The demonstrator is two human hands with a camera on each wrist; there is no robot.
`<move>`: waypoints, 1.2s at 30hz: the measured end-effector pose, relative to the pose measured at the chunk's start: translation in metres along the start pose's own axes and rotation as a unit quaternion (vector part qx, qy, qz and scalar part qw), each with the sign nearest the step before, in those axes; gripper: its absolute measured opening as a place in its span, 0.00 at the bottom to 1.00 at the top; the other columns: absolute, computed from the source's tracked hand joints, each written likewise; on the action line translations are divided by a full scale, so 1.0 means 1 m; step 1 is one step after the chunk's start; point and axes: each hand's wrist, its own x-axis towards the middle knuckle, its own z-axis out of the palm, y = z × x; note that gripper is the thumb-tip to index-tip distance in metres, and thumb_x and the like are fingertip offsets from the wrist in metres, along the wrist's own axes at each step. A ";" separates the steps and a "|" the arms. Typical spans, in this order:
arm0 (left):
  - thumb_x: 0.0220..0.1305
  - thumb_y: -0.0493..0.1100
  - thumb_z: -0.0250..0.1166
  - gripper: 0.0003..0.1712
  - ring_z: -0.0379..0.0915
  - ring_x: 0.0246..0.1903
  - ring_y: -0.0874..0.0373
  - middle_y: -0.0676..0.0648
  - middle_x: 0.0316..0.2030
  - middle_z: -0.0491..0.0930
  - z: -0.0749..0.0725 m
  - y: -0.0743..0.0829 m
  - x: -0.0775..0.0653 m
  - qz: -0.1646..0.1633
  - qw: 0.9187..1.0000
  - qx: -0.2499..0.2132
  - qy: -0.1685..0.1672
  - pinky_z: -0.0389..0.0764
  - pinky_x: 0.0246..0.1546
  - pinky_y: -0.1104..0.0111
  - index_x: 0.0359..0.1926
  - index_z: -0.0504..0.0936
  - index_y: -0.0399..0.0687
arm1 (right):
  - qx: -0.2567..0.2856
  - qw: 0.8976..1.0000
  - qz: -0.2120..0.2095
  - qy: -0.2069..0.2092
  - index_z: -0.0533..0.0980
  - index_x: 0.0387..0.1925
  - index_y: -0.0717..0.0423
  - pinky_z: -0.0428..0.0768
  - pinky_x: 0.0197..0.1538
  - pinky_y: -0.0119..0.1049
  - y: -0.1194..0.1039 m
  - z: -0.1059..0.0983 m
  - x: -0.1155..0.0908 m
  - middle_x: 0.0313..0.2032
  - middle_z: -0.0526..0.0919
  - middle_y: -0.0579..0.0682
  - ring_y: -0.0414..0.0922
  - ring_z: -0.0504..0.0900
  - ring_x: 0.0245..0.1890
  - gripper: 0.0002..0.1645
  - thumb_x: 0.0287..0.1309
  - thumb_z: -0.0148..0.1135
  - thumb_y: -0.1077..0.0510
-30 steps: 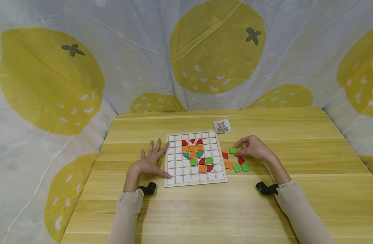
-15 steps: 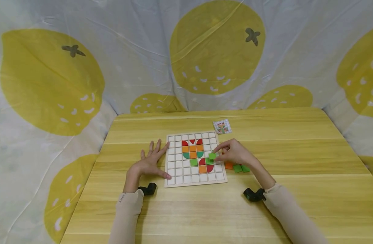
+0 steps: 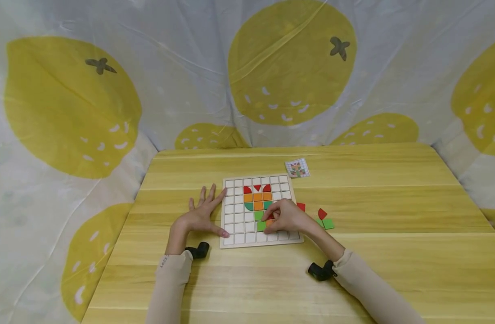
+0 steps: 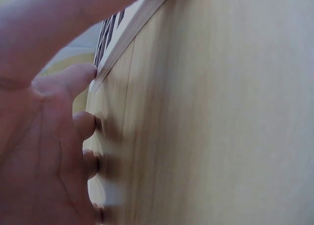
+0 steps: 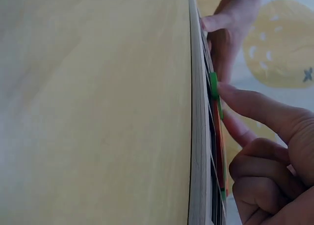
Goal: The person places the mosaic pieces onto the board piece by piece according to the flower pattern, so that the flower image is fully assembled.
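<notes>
A wooden grid board lies on the table, bearing red, orange and green tiles. My right hand reaches over its lower middle and pinches a green square tile between thumb and forefinger. This tile sits just below another green square; in the right wrist view the green tile stands slightly proud of the board. My left hand is spread at the board's left side, thumb and forefinger touching its edge. Some tiles on the board are hidden behind my right hand.
Right of the board lie a loose red piece, a red quarter-round tile and green squares. A small printed pattern card is behind the board's right corner. Lemon-print cloth hangs behind the table.
My right hand has carried the green square from the loose tiles leftward across the board, down to its lower middle. My left hand has stayed at the board's left edge.
</notes>
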 end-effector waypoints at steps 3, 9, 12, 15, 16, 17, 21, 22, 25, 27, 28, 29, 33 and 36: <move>0.44 0.63 0.84 0.80 0.06 0.79 0.34 0.39 0.82 0.19 -0.001 0.000 0.000 0.000 1.000 0.000 -0.001 0.18 0.69 0.25 0.84 0.37 0.58 | 0.006 1.000 -0.003 -0.002 0.89 0.38 0.57 0.60 0.23 0.26 0.001 -0.001 -0.001 0.14 0.68 0.42 0.38 0.62 0.16 0.13 0.47 0.82 0.62; 0.44 0.63 0.84 0.80 0.07 0.79 0.34 0.39 0.82 0.19 -0.001 -0.001 0.000 -0.001 1.000 0.003 0.000 0.18 0.70 0.26 0.84 0.37 0.58 | 0.012 1.000 -0.011 -0.004 0.90 0.38 0.58 0.60 0.24 0.26 0.002 -0.001 -0.002 0.13 0.66 0.42 0.38 0.61 0.17 0.11 0.50 0.80 0.62; 0.43 0.63 0.84 0.80 0.07 0.79 0.34 0.39 0.82 0.19 0.000 0.000 0.000 0.000 1.000 0.002 0.000 0.18 0.70 0.26 0.84 0.37 0.58 | 0.006 1.000 -0.009 0.004 0.90 0.37 0.57 0.60 0.24 0.26 0.002 0.000 -0.002 0.13 0.65 0.42 0.38 0.60 0.17 0.10 0.51 0.80 0.62; 0.43 0.63 0.84 0.80 0.06 0.79 0.34 0.38 0.82 0.19 0.000 0.000 0.000 0.002 1.000 -0.001 -0.001 0.18 0.69 0.25 0.84 0.38 0.58 | 0.006 1.000 -0.002 0.009 0.90 0.37 0.56 0.61 0.24 0.26 0.001 0.002 -0.001 0.13 0.64 0.41 0.38 0.60 0.16 0.09 0.52 0.80 0.62; 0.44 0.63 0.84 0.80 0.06 0.79 0.34 0.38 0.82 0.19 0.000 0.000 0.000 0.003 1.000 -0.001 -0.001 0.17 0.69 0.25 0.84 0.38 0.58 | 0.008 1.000 0.001 0.010 0.90 0.37 0.56 0.61 0.24 0.26 0.001 0.002 -0.001 0.13 0.63 0.41 0.38 0.60 0.16 0.09 0.52 0.79 0.63; 0.44 0.63 0.84 0.80 0.06 0.79 0.34 0.38 0.82 0.18 0.000 0.000 0.000 0.004 1.000 -0.001 -0.001 0.17 0.69 0.25 0.84 0.38 0.58 | 0.010 1.000 0.004 0.012 0.90 0.37 0.56 0.62 0.24 0.26 0.001 0.003 -0.001 0.13 0.63 0.41 0.38 0.60 0.16 0.09 0.52 0.79 0.63; 0.44 0.62 0.84 0.79 0.06 0.79 0.34 0.39 0.82 0.18 0.000 0.000 0.000 0.005 1.000 -0.002 -0.001 0.17 0.69 0.26 0.84 0.37 0.58 | 0.016 1.000 0.012 0.014 0.90 0.37 0.56 0.62 0.24 0.26 0.000 0.004 0.000 0.13 0.63 0.41 0.38 0.60 0.17 0.09 0.52 0.79 0.63; 0.44 0.62 0.84 0.80 0.06 0.79 0.34 0.39 0.82 0.18 0.000 0.000 0.000 0.005 1.000 -0.001 -0.001 0.17 0.69 0.26 0.84 0.37 0.58 | 0.018 1.000 0.012 0.014 0.90 0.37 0.57 0.62 0.24 0.27 0.000 0.004 0.000 0.13 0.63 0.42 0.39 0.60 0.17 0.09 0.52 0.79 0.63; 0.44 0.62 0.84 0.80 0.06 0.79 0.34 0.39 0.82 0.18 -0.001 0.001 0.001 0.002 1.000 0.001 0.000 0.17 0.70 0.26 0.84 0.37 0.58 | 0.023 1.000 0.010 0.014 0.90 0.38 0.57 0.62 0.24 0.27 0.000 0.004 0.000 0.13 0.62 0.42 0.39 0.60 0.17 0.09 0.52 0.79 0.64; 0.44 0.62 0.84 0.80 0.06 0.79 0.34 0.39 0.82 0.19 0.000 0.001 0.001 -0.001 1.000 0.003 0.000 0.18 0.70 0.26 0.84 0.37 0.58 | 0.025 1.000 0.010 0.014 0.90 0.38 0.57 0.62 0.24 0.27 0.001 0.004 0.000 0.13 0.62 0.41 0.39 0.60 0.17 0.09 0.52 0.79 0.64; 0.44 0.63 0.84 0.80 0.07 0.79 0.34 0.39 0.82 0.19 0.000 0.001 0.001 -0.002 1.000 0.004 0.000 0.18 0.70 0.26 0.84 0.37 0.58 | 0.025 1.000 0.010 0.014 0.90 0.38 0.57 0.62 0.24 0.26 0.001 0.004 0.000 0.13 0.62 0.41 0.38 0.60 0.17 0.09 0.51 0.79 0.64; 0.44 0.63 0.84 0.80 0.07 0.79 0.34 0.39 0.82 0.19 0.000 0.001 0.001 -0.004 1.000 0.005 0.001 0.18 0.70 0.27 0.84 0.37 0.58 | 0.025 1.000 0.010 0.013 0.90 0.38 0.57 0.62 0.24 0.26 0.001 0.005 0.000 0.13 0.62 0.41 0.38 0.60 0.17 0.09 0.51 0.79 0.64; 0.44 0.63 0.84 0.80 0.07 0.79 0.34 0.39 0.82 0.19 0.001 0.001 0.001 -0.005 1.000 0.005 0.000 0.18 0.70 0.27 0.84 0.37 0.58 | 0.022 1.000 0.005 0.011 0.90 0.38 0.57 0.62 0.25 0.26 0.003 0.005 0.000 0.13 0.62 0.40 0.37 0.59 0.17 0.10 0.52 0.79 0.63; 0.44 0.62 0.84 0.80 0.07 0.79 0.34 0.39 0.82 0.19 0.001 0.001 0.001 -0.002 1.000 0.002 0.000 0.18 0.70 0.26 0.84 0.37 0.58 | 0.019 1.000 -0.003 0.008 0.90 0.39 0.57 0.61 0.24 0.26 0.003 0.003 -0.001 0.13 0.62 0.41 0.37 0.59 0.16 0.10 0.52 0.79 0.62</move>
